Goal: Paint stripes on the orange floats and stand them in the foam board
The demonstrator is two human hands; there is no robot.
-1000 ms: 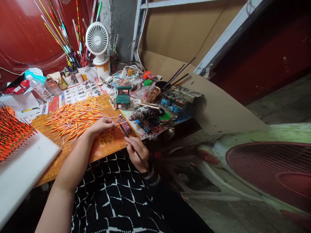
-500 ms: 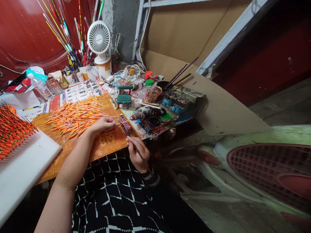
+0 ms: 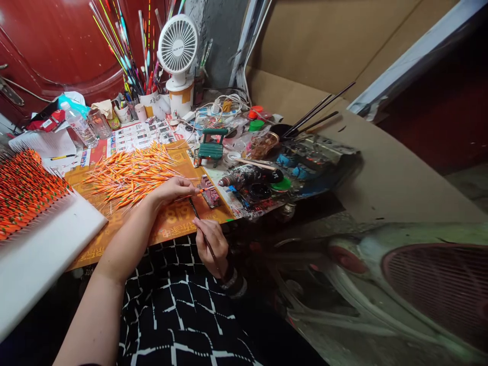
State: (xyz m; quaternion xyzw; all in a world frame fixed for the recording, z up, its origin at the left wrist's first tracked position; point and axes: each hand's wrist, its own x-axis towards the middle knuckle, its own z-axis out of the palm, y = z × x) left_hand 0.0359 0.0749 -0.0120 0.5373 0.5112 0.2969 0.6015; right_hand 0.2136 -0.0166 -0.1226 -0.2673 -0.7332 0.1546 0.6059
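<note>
The left hand (image 3: 171, 189) is pressed together at the fingertips, and thumb and fingers pinch a thin orange-and-white fishing float (image 3: 192, 193) that lies almost level. Its slim end reaches over a small paint-crusted reddish block (image 3: 209, 191), and this block seems to give it a support. The right hand (image 3: 211, 245) pinches a fine black-handled brush (image 3: 193, 207) like a pen, and the brush tip comes up near the float; I cannot tell if they are touching. For good control, this hold looks right: both hands stay close together, the left forearm lies low over the table, and the thin stem has only a short free length, so it can shake less. Under the hands is an orange printed paper mat (image 3: 171, 221). On it, to the left, lies a loose heap of orange floats (image 3: 129, 175), and further left a white board (image 3: 49, 254) carries many orange floats in close rows (image 3: 25, 190). To the right stand a paint-stained metal tube (image 3: 244, 176) and a small green toy chair (image 3: 212, 147).
</note>
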